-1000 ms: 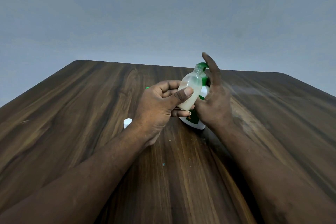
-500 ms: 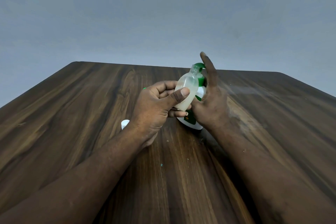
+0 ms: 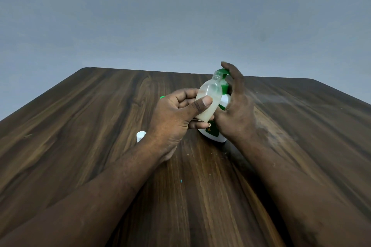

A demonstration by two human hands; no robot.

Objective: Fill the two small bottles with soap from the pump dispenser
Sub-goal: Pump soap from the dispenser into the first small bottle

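1. Right hand (image 3: 234, 112) holds the white, green-headed pump dispenser (image 3: 212, 133); its index finger (image 3: 230, 69) has lowered slightly.
2. Left hand (image 3: 172, 114) grips the small translucent plastic bottle (image 3: 208, 98), mouth against that head.
3. Next pump seems near.

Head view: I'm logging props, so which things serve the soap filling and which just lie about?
In the job: small bottle in left hand; pump dispenser under right hand; white cap.
Lying about: teal speck, pale crumbs on table; green bit behind left hand, unclear.
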